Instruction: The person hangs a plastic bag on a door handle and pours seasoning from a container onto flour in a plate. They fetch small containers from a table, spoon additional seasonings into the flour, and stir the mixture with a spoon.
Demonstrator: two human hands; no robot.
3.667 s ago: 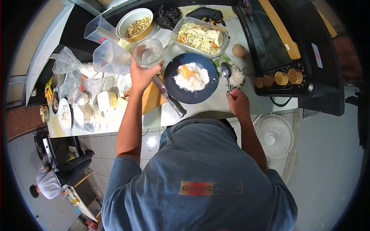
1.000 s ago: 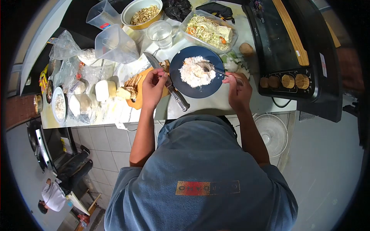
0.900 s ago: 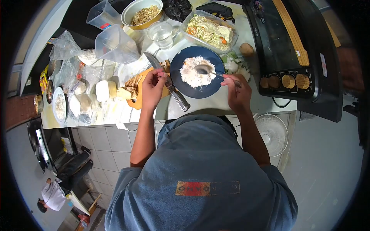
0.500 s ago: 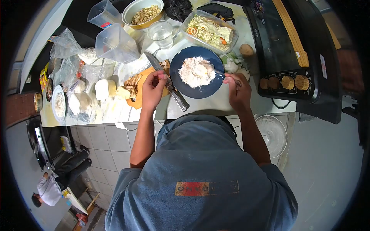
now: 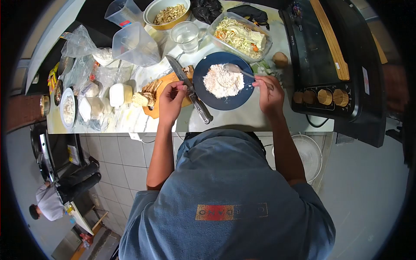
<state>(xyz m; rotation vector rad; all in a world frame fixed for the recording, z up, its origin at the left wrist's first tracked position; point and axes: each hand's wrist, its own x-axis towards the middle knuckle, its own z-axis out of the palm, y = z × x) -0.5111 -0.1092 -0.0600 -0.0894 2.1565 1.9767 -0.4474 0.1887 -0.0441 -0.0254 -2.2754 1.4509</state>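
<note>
My right hand point(image 5: 271, 96) is closed around the handle of a metal spoon point(image 5: 233, 68). The spoon's bowl is over a heap of white, flour-like powder point(image 5: 223, 82) on a dark blue plate point(image 5: 224, 104). My left hand point(image 5: 171, 104) is at the plate's left, its fingers curled and thumb drawn in, with nothing visible in them. Close beside it lies a knife point(image 5: 200, 108) with a dark handle, across the edge of a wooden cutting board point(image 5: 151, 112). Browned sliced food point(image 5: 149, 92) lies on the board.
Behind the plate stand a clear tub of shredded vegetables point(image 5: 242, 37), a glass of water point(image 5: 185, 37) and a bowl of chopped food point(image 5: 170, 15). Plastic containers point(image 5: 121, 95) and bags are at left. A black appliance point(image 5: 333, 82) borders the right. Another person point(image 5: 52, 201) is at lower left.
The spoon has lifted and swung toward the plate's far side, its bowl now showing above the powder. My left hand has stayed nearly still. The view has shifted slightly.
</note>
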